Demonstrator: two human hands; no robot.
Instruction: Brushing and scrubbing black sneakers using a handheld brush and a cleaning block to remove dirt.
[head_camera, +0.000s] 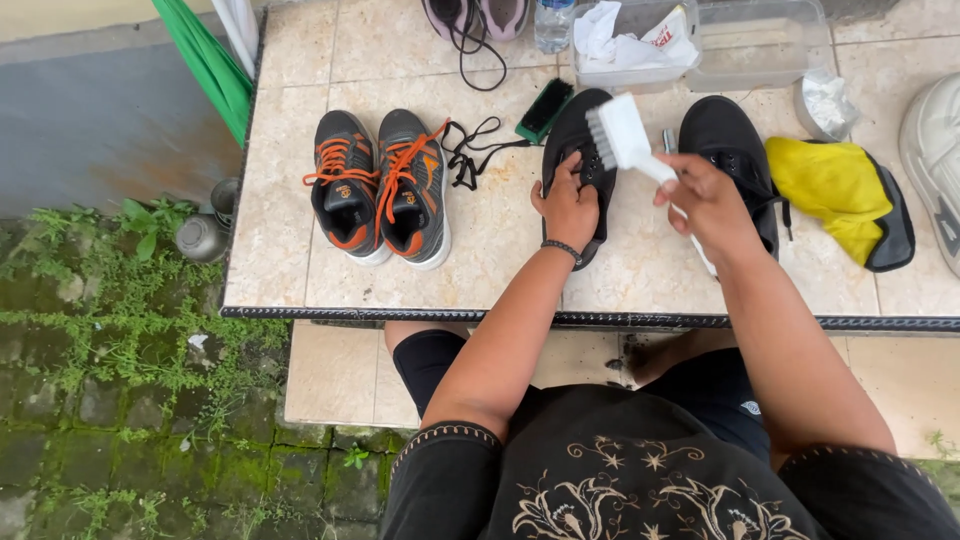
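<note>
From the head camera, the left hand (567, 205) presses down on a black shoe (585, 150) that lies on the tiled table (500, 250), fingers spread and clamped over its laces and upper, pinning it flat. The right hand (706, 200) is clenched around the handle of a white scrub brush (625, 135), whose bristled head hovers at the shoe's toe end, bristles turned toward it. The shoe looks light, with a soft fabric upper that will give under pressure and a stiffer sole; it is best steadied across the midfoot or held by the heel, since it could slide on the smooth tiles if wet. A second black shoe (728, 150) lies just right of the brush, partly under the right hand. Further left stands a pair of grey sneakers with orange laces (380, 185), with loose black laces (465, 155) and a green-backed brush (545, 108) between them and the held shoe. A yellow cloth (830, 185) lies to the right, and a clear plastic tub (700, 45) with crumpled white rags sits behind.
</note>
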